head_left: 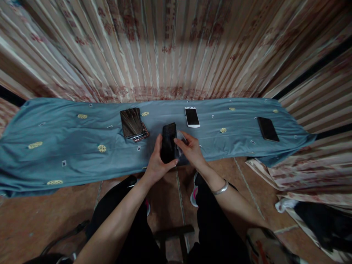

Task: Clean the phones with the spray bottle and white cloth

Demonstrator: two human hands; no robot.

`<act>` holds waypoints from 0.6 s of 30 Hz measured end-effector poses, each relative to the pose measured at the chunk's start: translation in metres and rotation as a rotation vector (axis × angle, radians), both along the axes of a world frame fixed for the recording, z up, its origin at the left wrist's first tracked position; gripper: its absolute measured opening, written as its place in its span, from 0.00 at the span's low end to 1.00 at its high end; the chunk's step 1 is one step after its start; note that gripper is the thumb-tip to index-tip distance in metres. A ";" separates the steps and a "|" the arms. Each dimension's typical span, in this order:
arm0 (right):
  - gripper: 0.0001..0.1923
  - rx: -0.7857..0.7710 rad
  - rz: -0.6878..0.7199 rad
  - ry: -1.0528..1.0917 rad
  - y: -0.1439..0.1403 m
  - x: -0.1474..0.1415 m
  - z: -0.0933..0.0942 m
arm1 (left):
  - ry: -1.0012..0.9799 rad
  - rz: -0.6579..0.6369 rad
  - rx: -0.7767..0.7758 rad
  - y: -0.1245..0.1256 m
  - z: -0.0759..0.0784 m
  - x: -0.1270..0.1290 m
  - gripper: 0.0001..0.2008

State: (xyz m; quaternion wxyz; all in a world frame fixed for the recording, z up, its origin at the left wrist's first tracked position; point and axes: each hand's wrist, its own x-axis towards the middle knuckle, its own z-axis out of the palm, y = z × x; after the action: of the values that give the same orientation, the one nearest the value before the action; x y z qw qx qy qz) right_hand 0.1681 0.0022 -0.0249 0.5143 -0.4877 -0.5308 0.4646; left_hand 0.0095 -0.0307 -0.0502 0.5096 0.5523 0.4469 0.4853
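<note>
My left hand [160, 161] is closed round a black phone [168, 143], gripping its left side and lower end, thumb along the bottom edge. The phone is tilted up above the front part of the cloth-covered bench. At the phone's right edge, my right hand [191, 148] pinches a thin, pale, crumpled-looking piece [181, 138]; whether it is cloth, paper or film I cannot make out. Behind the hands lies a white phone [192, 117] with a dark screen. To the left is a stack of phones [132, 123], the top one dark and glossy.
A blue cloth [82, 146] with yellow pineapple prints covers the long bench. Another dark phone [268, 129] lies at the right. Pleated curtains [165, 55] hang behind and at the sides. Below are a tiled floor [242, 176] and a dark stool or bench part [174, 233] between my legs.
</note>
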 end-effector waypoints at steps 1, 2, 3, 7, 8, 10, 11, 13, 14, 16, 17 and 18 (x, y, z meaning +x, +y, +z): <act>0.21 -0.005 -0.006 0.006 0.001 0.000 0.000 | -0.004 0.002 -0.008 0.000 0.001 0.000 0.60; 0.19 -0.008 -0.013 0.005 0.001 0.000 -0.001 | -0.007 0.005 -0.017 0.000 0.003 0.001 0.60; 0.18 -0.011 -0.018 -0.001 0.002 0.000 -0.001 | -0.009 0.008 -0.026 0.000 0.003 0.001 0.61; 0.15 -0.013 -0.033 -0.038 0.003 0.000 -0.001 | -0.023 0.020 -0.046 0.001 0.002 0.003 0.64; 0.15 -0.006 -0.040 -0.047 0.003 0.000 -0.002 | -0.035 0.029 -0.051 0.001 0.001 0.004 0.64; 0.16 0.011 -0.052 -0.068 0.004 0.000 -0.003 | -0.065 0.051 -0.071 0.002 -0.002 0.006 0.63; 0.16 0.018 -0.056 -0.078 0.004 0.000 -0.004 | -0.080 0.060 -0.086 0.003 -0.004 0.007 0.62; 0.17 0.021 -0.064 -0.096 0.005 0.000 -0.005 | -0.102 0.071 -0.119 0.004 -0.005 0.008 0.62; 0.17 0.018 -0.067 -0.102 0.005 0.000 -0.006 | -0.112 0.074 -0.135 0.005 -0.005 0.008 0.62; 0.16 0.014 -0.064 -0.108 0.006 0.000 -0.006 | -0.128 0.079 -0.159 0.005 -0.005 0.009 0.63; 0.16 0.014 -0.058 -0.112 0.006 0.000 -0.006 | -0.134 0.081 -0.164 0.005 -0.005 0.009 0.63; 0.16 0.015 -0.053 -0.119 0.006 0.000 -0.006 | -0.138 0.085 -0.166 0.005 -0.005 0.009 0.63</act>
State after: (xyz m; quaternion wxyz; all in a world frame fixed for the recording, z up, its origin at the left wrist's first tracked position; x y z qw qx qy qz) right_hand 0.1678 0.0077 -0.0306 0.4978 -0.5245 -0.5507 0.4170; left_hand 0.0186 -0.0252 -0.0552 0.5620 0.4543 0.4724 0.5045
